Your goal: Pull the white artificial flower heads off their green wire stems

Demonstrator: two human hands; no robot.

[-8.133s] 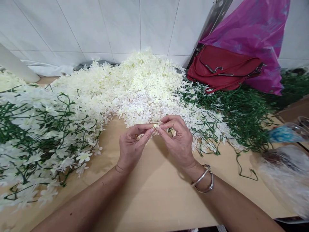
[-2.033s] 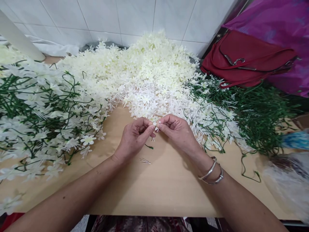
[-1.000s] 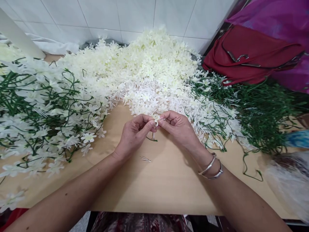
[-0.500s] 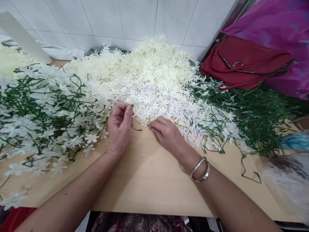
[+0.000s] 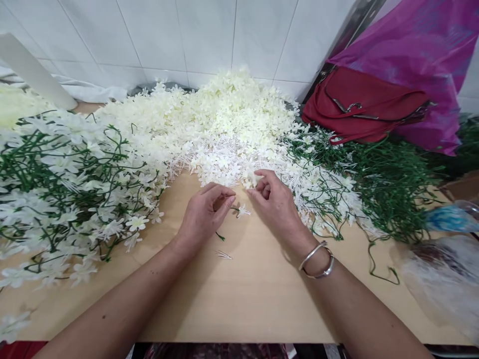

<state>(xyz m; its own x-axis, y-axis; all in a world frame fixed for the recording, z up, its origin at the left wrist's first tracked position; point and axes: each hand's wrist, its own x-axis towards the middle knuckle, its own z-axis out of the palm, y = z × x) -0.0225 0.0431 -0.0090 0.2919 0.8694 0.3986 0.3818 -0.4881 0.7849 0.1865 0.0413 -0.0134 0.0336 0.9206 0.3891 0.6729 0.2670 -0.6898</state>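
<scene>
My left hand (image 5: pixel 205 212) is closed in a pinch on a thin green artificial flower stem (image 5: pixel 220 236). One end of the stem hangs below the palm; its other end points right and bears a small white flower part (image 5: pixel 244 211). My right hand (image 5: pixel 275 202), with a silver bracelet on its wrist, faces it a short gap away. Between its thumb and index finger sits a white artificial flower (image 5: pixel 250 180), in front of the loose blossoms. Several thin white stamens (image 5: pixel 223 255) lie on the table below the hands.
Cream blossoms (image 5: pixel 239 109) are heaped against the tiled wall. Stemmed white flowers (image 5: pixel 67 199) spread on the left, green stems (image 5: pixel 392 184) on the right. A red handbag (image 5: pixel 366 104), a purple bag (image 5: pixel 419 65) and a clear plastic bag (image 5: pixel 441 284) stand at the right.
My left hand has come right and nearer, turning the stem so its flower end points right. My right hand has shifted slightly right and its fingers now frame a white flower. The view has shifted a little.
</scene>
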